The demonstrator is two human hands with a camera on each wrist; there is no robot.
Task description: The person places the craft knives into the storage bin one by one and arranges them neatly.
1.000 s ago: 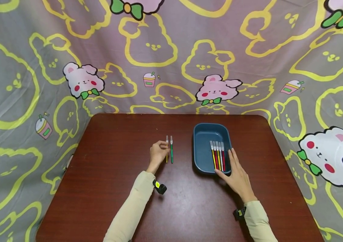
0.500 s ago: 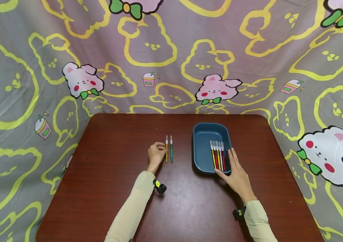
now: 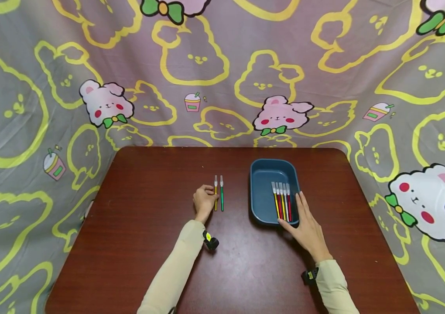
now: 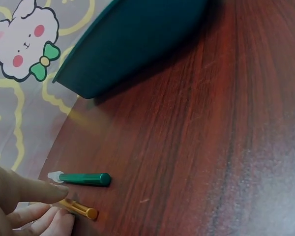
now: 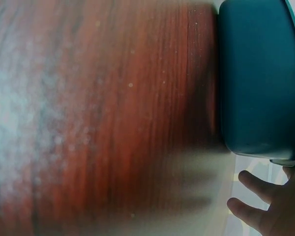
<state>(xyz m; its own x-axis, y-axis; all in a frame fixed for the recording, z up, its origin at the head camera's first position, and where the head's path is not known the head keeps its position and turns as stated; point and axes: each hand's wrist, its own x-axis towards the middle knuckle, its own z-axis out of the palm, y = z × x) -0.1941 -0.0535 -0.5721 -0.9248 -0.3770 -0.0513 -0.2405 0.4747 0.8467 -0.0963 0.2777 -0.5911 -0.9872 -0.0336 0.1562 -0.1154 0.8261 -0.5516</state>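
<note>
My left hand (image 3: 203, 201) is at a yellow craft knife (image 3: 216, 206) with a clear cap, which lies on the table. In the left wrist view its thumb and fingers pinch the yellow handle (image 4: 81, 209). Just right of it lies a green craft knife (image 3: 222, 199), parallel and untouched. Several more craft knives (image 3: 283, 205), with yellow, red and silver handles, lie side by side in a dark blue tray (image 3: 259, 209). My right hand (image 3: 308, 229) rests against the tray's near right corner, fingers spread along its right wall and thumb at the front rim.
The brown wooden table (image 3: 140, 209) has rounded far corners. A patterned curtain (image 3: 222, 65) stands behind it and along both sides. Between the green knife and the tray lies a strip of bare tabletop.
My left hand first drew back slightly to the left from over the yellow craft knife, then came in to its handle from the side. The right hand and tray stayed in place.
</note>
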